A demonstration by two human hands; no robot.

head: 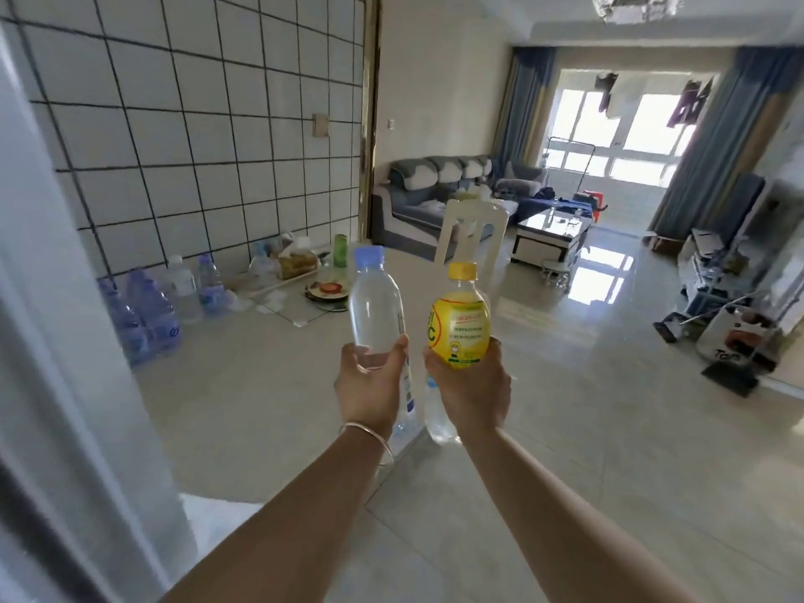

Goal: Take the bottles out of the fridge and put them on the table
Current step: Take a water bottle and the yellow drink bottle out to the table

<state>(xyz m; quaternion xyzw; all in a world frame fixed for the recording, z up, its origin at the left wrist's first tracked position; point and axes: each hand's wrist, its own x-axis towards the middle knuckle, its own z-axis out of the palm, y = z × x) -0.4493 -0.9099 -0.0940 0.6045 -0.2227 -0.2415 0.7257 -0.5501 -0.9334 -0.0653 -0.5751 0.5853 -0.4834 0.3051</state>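
Note:
My left hand [370, 385] grips a clear water bottle [375, 306] with a blue cap, held upright. My right hand [472, 385] grips a round yellow bottle [462, 326] with a yellow cap, also upright. Both are raised over the near end of the beige table [243, 398]. Beneath my left hand shows part of another bottle with a blue label [408, 402]. A clear bottle [437, 422] shows below my right hand. I cannot tell whether those two are held or standing. A pale fridge door [61, 385] fills the left edge.
Several water bottles [148, 315] stand on the table along the tiled wall, with a tissue box [298, 261], a plate [328, 291] and a green cup [340, 250] further back. A white chair [472, 230] stands at the table's far end. Sofa [435, 189] and coffee table [550, 235] lie beyond.

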